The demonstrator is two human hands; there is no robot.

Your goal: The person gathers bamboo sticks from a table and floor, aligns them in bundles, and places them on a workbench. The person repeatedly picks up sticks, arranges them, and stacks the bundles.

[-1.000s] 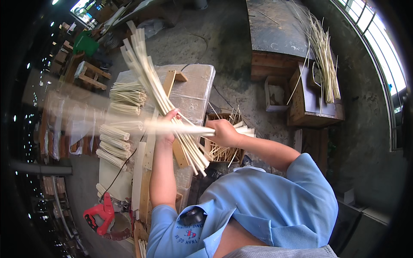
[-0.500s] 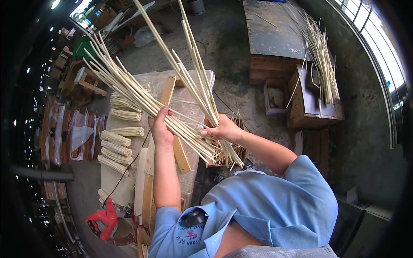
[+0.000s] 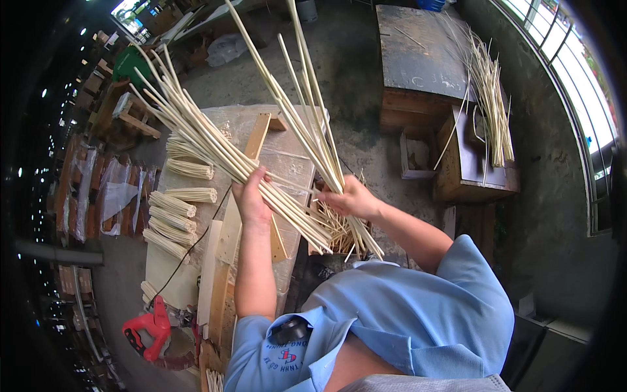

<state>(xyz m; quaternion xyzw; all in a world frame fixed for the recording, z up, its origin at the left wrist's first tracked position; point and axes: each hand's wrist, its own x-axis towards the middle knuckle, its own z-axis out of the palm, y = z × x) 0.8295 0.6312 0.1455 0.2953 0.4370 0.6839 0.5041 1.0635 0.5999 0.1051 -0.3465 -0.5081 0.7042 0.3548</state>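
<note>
My left hand is wrapped round a thick bundle of pale rattan canes that slants from the far left toward my body. In my right hand is a thinner bunch of longer canes, closed in the fingers and reaching past the upper edge of the view. One cane crosses the gap between my hands, its end near my right fingers. Both sets of canes fan out at the far end, and their near ends hang over a box of cane offcuts.
A plastic-covered worktable carries wooden strips, short cut cane bundles and a red power saw with a black cord. Right of it, more long canes lie on a wooden cabinet beside a dark-topped bench.
My right hand has moved a little to the right with its canes, widening the gap from my left hand. The left hand still grips its bundle. The whole view has shifted slightly.
</note>
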